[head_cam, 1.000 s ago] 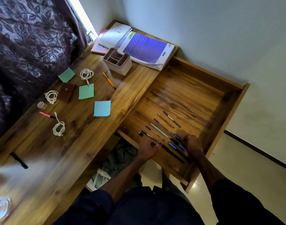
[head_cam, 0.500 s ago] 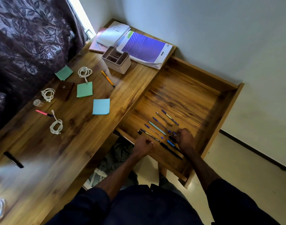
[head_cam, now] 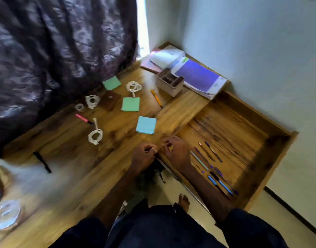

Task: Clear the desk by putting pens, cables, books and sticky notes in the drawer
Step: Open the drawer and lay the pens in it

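A wooden desk [head_cam: 67, 179] carries three coiled white cables [head_cam: 95, 136], two green sticky-note pads [head_cam: 130, 104] and a blue one [head_cam: 146, 124], at 12 o'clock from it. A pink pen [head_cam: 81, 118] lies at 9 o'clock, an orange pen [head_cam: 156, 98] at 1 o'clock. Stacked books [head_cam: 198, 76] and a pen holder [head_cam: 170, 83] fill the far corner.

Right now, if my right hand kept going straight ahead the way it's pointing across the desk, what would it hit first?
Most likely the blue sticky note pad, which lies just beyond the right hand on the desk. The picture is blurred and depth is unclear, so take this as a best guess.
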`<state>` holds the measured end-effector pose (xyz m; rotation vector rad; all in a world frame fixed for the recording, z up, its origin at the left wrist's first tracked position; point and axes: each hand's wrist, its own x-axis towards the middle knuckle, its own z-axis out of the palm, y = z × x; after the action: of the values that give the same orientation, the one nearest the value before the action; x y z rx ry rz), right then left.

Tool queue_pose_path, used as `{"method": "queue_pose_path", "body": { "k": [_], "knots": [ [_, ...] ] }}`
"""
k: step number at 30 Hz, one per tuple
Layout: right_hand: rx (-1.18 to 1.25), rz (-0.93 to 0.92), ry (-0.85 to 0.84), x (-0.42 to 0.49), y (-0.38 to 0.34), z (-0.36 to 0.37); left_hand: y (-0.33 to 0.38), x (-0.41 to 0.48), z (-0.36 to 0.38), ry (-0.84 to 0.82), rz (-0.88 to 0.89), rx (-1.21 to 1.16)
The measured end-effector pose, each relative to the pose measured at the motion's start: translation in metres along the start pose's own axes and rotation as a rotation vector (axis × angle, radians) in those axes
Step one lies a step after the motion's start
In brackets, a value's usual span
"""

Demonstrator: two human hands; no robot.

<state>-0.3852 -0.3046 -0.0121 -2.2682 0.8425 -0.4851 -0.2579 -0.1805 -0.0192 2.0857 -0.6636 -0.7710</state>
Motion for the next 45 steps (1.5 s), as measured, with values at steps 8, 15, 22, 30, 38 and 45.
{"method": "queue_pose_path", "body": {
  "k": [8,15,22,30,38,45],
  "knots": [
    [-0.011,-0.133,-0.293,0.034,-0.119,0.14,-0.108,-0.006,-0.154,0.266,-0.267,-0.096],
    [-0.108,-0.2,-0.541,0.042,-0.193,0.239,-0.181,-0.042,-0.239,0.489,-0.455,0.05],
    [-0.343,-0.319,-0.774,0.054,-0.232,0.283,-0.231,-0.058,-0.296,0.745,-0.492,0.153],
    [-0.202,-0.269,-0.713,0.093,-0.251,0.311,-0.238,-0.021,-0.346,0.69,-0.74,0.192],
    [-0.369,-0.113,-0.291,0.197,-0.257,0.317,-0.231,0.001,-0.343,0.63,-0.578,0.088],
    [-0.502,-0.061,-0.401,0.214,-0.247,0.329,-0.199,0.022,-0.336,0.527,-0.497,0.02]
  ]
}}
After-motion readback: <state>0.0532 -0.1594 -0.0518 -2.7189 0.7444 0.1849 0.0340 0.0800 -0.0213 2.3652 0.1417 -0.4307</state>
